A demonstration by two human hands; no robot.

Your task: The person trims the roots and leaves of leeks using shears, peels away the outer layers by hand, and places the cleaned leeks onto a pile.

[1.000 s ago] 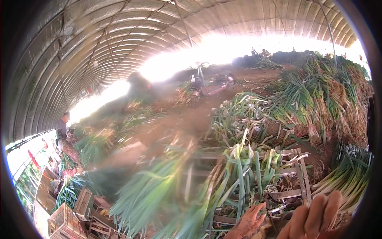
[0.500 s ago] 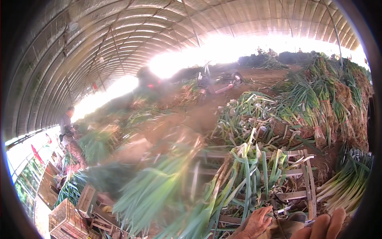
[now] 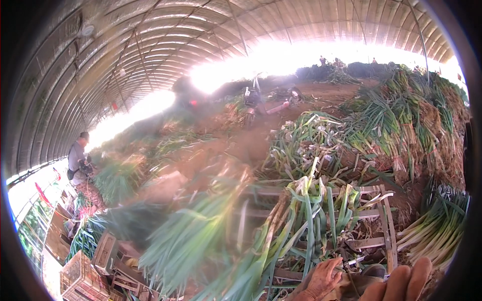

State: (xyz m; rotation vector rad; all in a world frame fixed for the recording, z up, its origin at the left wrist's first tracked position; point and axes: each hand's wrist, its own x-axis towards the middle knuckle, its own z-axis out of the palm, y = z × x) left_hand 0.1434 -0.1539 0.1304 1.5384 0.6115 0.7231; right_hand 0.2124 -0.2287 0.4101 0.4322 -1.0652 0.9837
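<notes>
My left hand (image 3: 324,280) is low in the view, right of centre, with its fingers loosely bent and apart. Nothing shows in it. Close by to the right, my right hand (image 3: 403,286) looks covered by a smooth brown glove; its fingers stretch upward, and the rest is cut off by the lower edge. Long green leek-like stalks (image 3: 308,220) droop over a wooden slatted frame (image 3: 389,236) just beyond my hands. A blurred leafy bunch (image 3: 196,241) lies left of these. Trimmed stalks with pale ends (image 3: 437,236) are piled right of the frame.
Tall stacks of tied bunches (image 3: 401,120) rise at the right. A person (image 3: 78,158) stands at the far left. Crates (image 3: 83,278) sit at the lower left. A scooter-like vehicle (image 3: 261,105) stands farther back on bare soil, under the arched roof (image 3: 165,50).
The view has shifted slightly, so most things sit a little farther left. At the far left, the person appears more upright. My hands keep nearly the same pose.
</notes>
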